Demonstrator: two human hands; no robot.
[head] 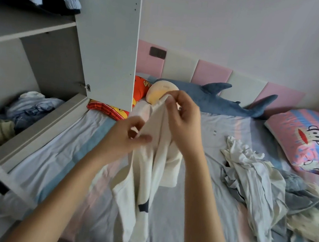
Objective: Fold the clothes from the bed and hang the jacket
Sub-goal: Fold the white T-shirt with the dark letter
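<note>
Step in hand: the folding part, at its start for this piece. The person holds one white garment [141, 184] up in the air over the bed [57, 157], approx. in the middle of the view. Its lower end hangs down toward the person's body, and it has a small dark blue patch low on the cloth. The right hand [183, 122] is higher, fingers curled, and grips the top edge of the cloth. The left hand [130, 135] is lower and beside it, and pinches a fold of the same cloth between thumb and fingers. I judge both hands search for the edges or seams, to straighten the piece.

Next move, in my opinion: find two matching corners, shake the cloth flat, then lay it on a free part of the bed w/ no wrinkle under it. The cloth is soft and twisted, so the grip must go to the edge, not the bulk.

Count:
- 2 hands, both busy w/ 1 garment.
- 1 pile of clothes [258, 186] not yet folded, on the bed at right. No. of pieces I cannot tell, and which is the jacket also not.
- 1 shark plush [218, 102], 1 monkey pillow [305, 139], 1 round cushion [161, 92].
- 1 wardrobe [109, 31], door open, w/ more clothes inside.
</note>
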